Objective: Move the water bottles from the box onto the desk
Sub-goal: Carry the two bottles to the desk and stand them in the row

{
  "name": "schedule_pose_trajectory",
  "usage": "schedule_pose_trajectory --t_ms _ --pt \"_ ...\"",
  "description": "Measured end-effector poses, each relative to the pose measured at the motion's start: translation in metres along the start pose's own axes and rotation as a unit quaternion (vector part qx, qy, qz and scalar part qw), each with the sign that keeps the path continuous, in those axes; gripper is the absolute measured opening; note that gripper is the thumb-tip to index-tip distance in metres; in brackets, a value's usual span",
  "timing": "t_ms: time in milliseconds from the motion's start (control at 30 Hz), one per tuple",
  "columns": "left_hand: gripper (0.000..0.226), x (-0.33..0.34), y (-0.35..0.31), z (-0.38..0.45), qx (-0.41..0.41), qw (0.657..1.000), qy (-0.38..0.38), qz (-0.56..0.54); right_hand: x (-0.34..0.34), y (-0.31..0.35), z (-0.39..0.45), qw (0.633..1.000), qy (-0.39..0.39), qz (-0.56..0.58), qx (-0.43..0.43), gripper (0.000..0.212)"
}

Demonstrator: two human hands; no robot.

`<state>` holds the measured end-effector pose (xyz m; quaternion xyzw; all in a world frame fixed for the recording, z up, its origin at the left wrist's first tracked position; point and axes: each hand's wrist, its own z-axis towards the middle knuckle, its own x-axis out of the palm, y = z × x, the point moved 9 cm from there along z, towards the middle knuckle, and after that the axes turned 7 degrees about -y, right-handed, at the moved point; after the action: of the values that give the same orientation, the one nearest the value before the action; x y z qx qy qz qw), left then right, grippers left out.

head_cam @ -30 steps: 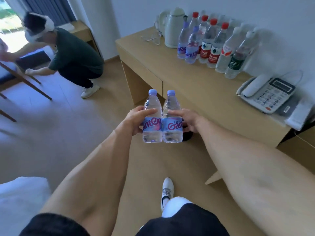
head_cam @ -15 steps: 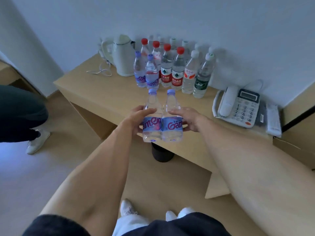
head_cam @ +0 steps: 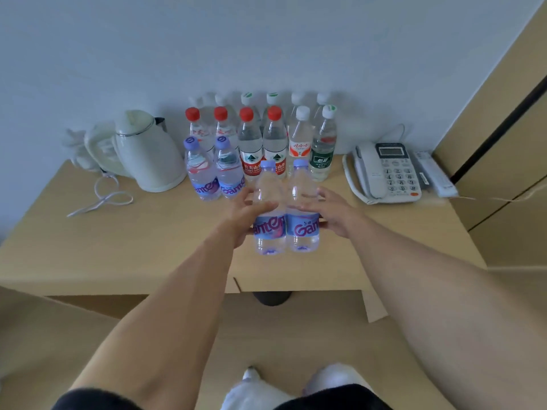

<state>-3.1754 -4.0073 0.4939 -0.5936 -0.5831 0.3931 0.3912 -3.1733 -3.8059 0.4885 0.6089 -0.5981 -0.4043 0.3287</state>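
Two purple-capped water bottles were held upright and side by side, touching, above the near-middle of the counter (head_cam: 148,232). The left hand (head_cam: 241,216) curled its grip round the left held bottle (head_cam: 268,208), thumb across the front just above the label. The right hand (head_cam: 333,213) curled its grip round the right held bottle (head_cam: 303,205) in the same manner. Whether the bottle bases touched the counter could not be told; they appeared to hang just above it.

The box was not in view. The standing bottles (head_cam: 254,143) already occupied the far middle of the counter in rows against the wall, with two purple-capped bottles (head_cam: 214,170) forming the nearest row at the left. A kettle (head_cam: 148,152) stood to the left of the group and a telephone (head_cam: 384,173) to the right.

Judged procedure for the step in hand:
1. Carry the pair further away, towards the free space to the right of the purple-capped row, in front of the red-capped bottles.
2. Keep both bottles vertical and pressed together so neither slips.
3. Lower until both bases sit flat before loosening either grip.
4. Stop short of the standing rows; a push against a tall, light bottle would probably topple its neighbours.
5. Draw the hands away sideways and towards the near edge, clear of the caps.
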Motion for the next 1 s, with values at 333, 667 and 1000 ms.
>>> schedule_pose_trajectory --t_ms 333,667,1000 --pt "0.066 -0.022 -0.025 0.04 0.157 0.983 0.015 0.097 0.019 0.031 0.027 0.994 -0.009 -0.015 -0.108 0.066" --pt "0.071 -0.024 -0.026 0.058 0.201 0.962 0.031 0.184 0.016 0.023 0.05 0.979 -0.055 -0.106 -0.168 0.063" --pt "0.072 -0.028 -0.056 0.043 0.233 0.916 -0.034 0.323 0.013 0.037 0.046 0.964 -0.061 -0.178 -0.188 0.069"
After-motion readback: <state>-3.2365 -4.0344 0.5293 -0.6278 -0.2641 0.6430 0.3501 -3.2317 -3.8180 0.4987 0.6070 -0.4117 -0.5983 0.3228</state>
